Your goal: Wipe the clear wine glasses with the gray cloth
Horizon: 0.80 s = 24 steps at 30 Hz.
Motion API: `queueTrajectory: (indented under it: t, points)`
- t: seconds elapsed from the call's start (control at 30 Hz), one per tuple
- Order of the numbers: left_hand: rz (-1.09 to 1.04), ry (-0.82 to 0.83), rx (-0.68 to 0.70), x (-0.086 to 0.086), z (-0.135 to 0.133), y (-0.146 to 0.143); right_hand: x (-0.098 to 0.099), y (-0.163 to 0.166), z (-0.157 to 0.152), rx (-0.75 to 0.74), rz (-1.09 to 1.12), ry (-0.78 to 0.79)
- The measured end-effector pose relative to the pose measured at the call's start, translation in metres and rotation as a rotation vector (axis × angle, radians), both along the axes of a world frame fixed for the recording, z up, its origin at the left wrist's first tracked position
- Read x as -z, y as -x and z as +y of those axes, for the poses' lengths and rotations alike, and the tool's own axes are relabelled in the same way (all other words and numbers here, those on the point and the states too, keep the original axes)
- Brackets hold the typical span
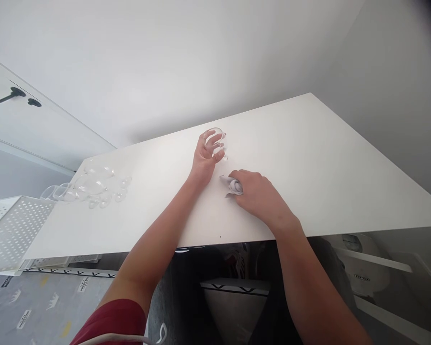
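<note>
A clear drinking glass [219, 136] is in my left hand [205, 155], over the middle of the white tabletop [290, 158]. The fingers curl around its bowl, with the rim turned up. Closer to me and to the right, my right hand [255, 194] is closed on a crumpled whitish cloth [234, 186], bunched between thumb and fingers. The cloth is apart from the glass. Whether it is fabric or paper I cannot tell.
Several clear glasses [93, 184] stand or lie in a cluster at the table's left end. A white perforated basket [25, 223] is beside that end. A wall [187, 62] runs along the back edge, and a door handle [12, 94] shows at far left.
</note>
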State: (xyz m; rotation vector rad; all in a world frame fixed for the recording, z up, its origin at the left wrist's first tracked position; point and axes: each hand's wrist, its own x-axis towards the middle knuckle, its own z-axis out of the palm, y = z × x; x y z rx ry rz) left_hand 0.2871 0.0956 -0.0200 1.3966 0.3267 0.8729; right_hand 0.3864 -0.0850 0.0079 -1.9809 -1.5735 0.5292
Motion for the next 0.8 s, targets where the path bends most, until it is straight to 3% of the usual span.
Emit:
queueTrajectory:
  t: [0.43, 0.8]
  points:
    - [0.006, 0.029, 0.004, -0.003, -0.007, 0.0, 0.011, 0.001, 0.005, -0.082, -0.074, -0.063]
    - [0.021, 0.02, 0.082, -0.002, -0.007, 0.0, 0.011, 0.006, 0.007, -0.08, -0.223, 0.029]
